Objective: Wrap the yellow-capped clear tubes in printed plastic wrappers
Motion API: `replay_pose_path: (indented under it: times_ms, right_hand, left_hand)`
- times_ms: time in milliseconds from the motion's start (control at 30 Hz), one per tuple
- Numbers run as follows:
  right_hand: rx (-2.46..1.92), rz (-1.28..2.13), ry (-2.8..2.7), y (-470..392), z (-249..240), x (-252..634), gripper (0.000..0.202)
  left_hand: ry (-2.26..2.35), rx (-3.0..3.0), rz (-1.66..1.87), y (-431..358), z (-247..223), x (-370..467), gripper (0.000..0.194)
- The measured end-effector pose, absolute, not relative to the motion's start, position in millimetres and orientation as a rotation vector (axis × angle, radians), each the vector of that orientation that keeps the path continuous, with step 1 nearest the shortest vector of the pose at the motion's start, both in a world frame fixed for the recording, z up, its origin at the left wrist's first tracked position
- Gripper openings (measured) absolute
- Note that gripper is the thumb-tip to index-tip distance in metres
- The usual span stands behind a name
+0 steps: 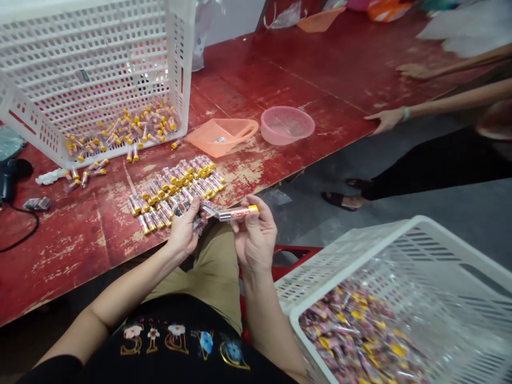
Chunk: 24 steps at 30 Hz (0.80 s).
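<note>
In my right hand is a small clear tube with a yellow cap and reddish bits inside, pinched between thumb and fingers near the cap. My left hand is closed on some thin, shiny printed plastic pieces, partly hidden by the fingers. Between the hands, a flat clear strip meets the uncapped end of the tube; whether it goes around it I cannot tell. Just beyond my hands, rows of wrapped yellow-capped tubes lie along the table edge.
A white crate lies on its side on the red table, with loose tubes spilling out. Near it sit an orange scoop and a pink basket. Another crate of wrapped tubes stands at right. A co-worker's hand touches the table.
</note>
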State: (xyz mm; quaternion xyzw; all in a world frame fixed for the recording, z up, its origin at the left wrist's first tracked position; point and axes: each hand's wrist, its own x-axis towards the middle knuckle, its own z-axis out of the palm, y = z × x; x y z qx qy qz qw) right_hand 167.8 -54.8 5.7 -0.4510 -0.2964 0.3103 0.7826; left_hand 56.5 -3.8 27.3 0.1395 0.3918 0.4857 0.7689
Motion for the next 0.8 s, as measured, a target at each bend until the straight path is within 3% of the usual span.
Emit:
replay_pose_path:
  times_ms: [167,333,500,700,800]
  right_hand:
    - [-1.05,0.648,-0.583,-70,5,173,0.024]
    - [-1.255,1.024,-0.667,-77,0,169,0.034]
    - [-1.342,0.879,-0.661,-70,-9,163,0.036]
    - [-1.075,1.01,-0.466,-84,5,177,0.027]
    - [-1.024,0.9,-0.485,-90,12,182,0.023]
  left_hand:
    - [0.838,0.4,1.059,-9,21,59,0.047]
    - [0.864,0.423,1.161,-17,18,65,0.043]
    - [0.892,0.397,1.122,-20,19,70,0.045]
    - [0.934,0.284,1.102,-13,20,71,0.051]
    - [0.936,0.275,1.07,-14,20,71,0.054]
